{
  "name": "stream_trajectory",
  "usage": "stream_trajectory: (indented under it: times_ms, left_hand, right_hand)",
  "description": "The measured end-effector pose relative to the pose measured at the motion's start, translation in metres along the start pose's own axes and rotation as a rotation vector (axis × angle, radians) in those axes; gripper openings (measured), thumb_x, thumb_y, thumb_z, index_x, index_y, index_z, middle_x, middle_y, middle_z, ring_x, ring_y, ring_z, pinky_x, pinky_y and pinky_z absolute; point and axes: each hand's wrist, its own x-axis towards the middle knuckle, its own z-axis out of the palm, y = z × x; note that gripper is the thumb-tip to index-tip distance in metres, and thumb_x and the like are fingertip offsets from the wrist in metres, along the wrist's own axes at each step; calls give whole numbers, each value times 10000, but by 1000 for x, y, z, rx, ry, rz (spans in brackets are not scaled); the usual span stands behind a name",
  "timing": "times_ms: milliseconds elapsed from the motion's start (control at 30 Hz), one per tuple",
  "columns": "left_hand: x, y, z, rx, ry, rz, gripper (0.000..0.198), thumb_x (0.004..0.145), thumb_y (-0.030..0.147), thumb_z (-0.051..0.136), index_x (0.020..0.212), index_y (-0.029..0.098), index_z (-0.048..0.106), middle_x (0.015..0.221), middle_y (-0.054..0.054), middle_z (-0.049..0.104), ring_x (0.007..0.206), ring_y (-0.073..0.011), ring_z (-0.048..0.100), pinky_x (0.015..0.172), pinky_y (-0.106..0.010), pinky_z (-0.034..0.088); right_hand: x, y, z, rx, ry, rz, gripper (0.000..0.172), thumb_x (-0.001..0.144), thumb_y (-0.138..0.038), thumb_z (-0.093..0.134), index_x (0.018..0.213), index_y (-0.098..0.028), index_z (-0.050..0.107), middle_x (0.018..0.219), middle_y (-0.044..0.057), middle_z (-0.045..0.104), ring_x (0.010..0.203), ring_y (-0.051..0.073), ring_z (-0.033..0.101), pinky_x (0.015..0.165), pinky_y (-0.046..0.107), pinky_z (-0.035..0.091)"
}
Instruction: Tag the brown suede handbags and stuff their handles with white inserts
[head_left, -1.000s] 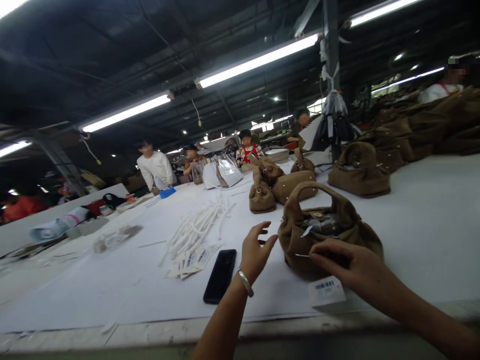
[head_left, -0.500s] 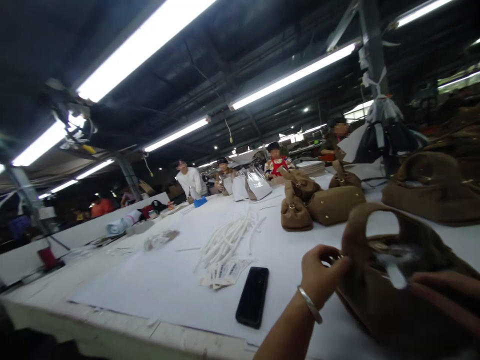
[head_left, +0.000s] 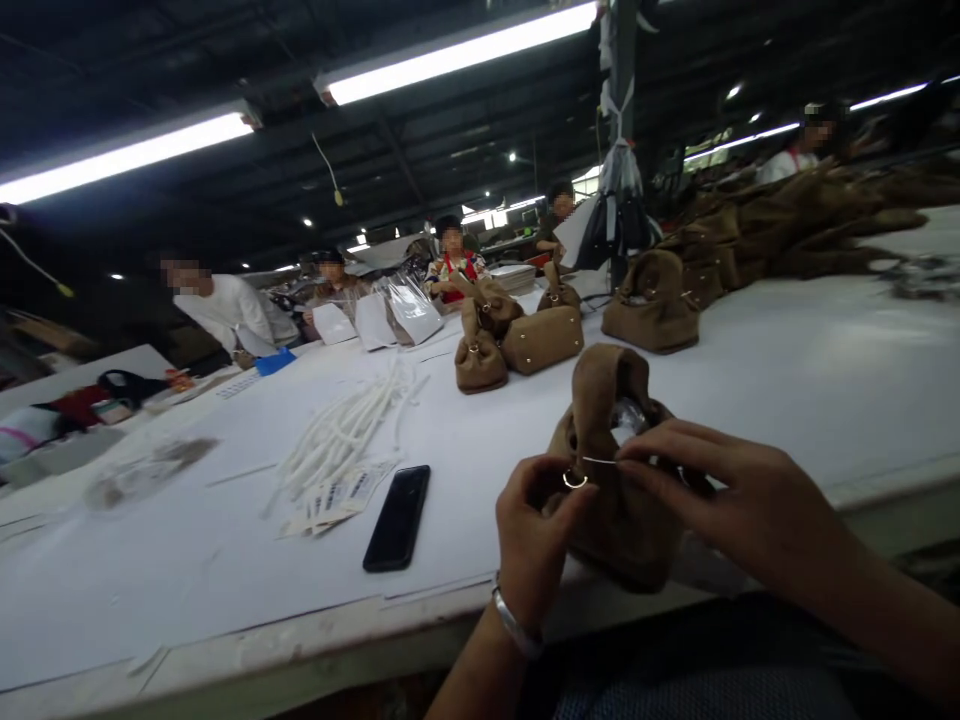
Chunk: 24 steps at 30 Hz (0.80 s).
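Observation:
A brown handbag stands at the table's near edge, one end toward me, its loop handle upright. Clear plastic and something white show in its opening. My left hand, a silver bangle at the wrist, is closed at the handle's base, thumb and forefinger around a gold-coloured metal ring. From the other side my right hand pinches a thin white cord, whose free end points toward the handle just above the ring. The other fingers of that hand hide part of the bag.
A black phone, printed tags and a bundle of white tubes lie left of the bag. Several brown handbags stand farther back. Co-workers are across the table, with clear-wrapped items before them.
My view has swung right. The handbag has turned from broadside to end-on. My right hand has left the bag's opening and come close to my left, now with the cord in its fingertips.

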Motion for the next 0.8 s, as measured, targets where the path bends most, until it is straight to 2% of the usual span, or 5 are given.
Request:
stream_trajectory:
  times_ms: [267, 433, 600, 700, 800]
  left_hand:
    - [-2, -3, -2, -6, 6, 32, 313, 710, 228, 837, 986, 199, 692, 908, -13, 725, 850, -154, 676, 799, -261, 547]
    - [-3, -4, -4, -18, -51, 72, 332, 708, 160, 822, 1015, 224, 715, 973, -13, 729, 907, -157, 684, 847, -265, 552]
    - [-3, -2, -5, 3, -75, 97, 315, 753, 119, 744, 1050, 223, 728, 988, -31, 742, 908, -173, 690, 849, -301, 559]
    - [-3, 1, -4, -44, -19, 24, 298, 759, 164, 743, 1054, 204, 730, 965, -44, 756, 889, -184, 697, 828, -310, 564]
    - [-2, 2, 0, -149, 18, -46, 377, 725, 177, 761, 1099, 186, 712, 943, -56, 768, 869, -200, 708, 808, -319, 569]
  right_hand:
    - [1, 1, 2, -143, -132, -110, 124, 950, -250, 561, 1037, -281, 643, 959, -20, 691, 779, 177, 673, 679, 311, 502]
    - [4, -13, 1, -297, -148, -215, 159, 913, -183, 575, 1026, -254, 661, 940, -3, 702, 692, 187, 666, 580, 315, 461]
    - [10, -31, 1, -436, -222, -300, 263, 821, -47, 554, 990, -201, 684, 844, 26, 685, 692, 216, 660, 569, 334, 460]
    - [12, -34, 4, -454, -203, -342, 320, 784, -2, 478, 941, -188, 686, 804, 37, 684, 645, 221, 651, 553, 348, 469]
    - [9, -26, 15, -352, -96, -389, 371, 765, -14, 425, 910, -238, 683, 804, 36, 704, 601, 210, 647, 532, 348, 484]
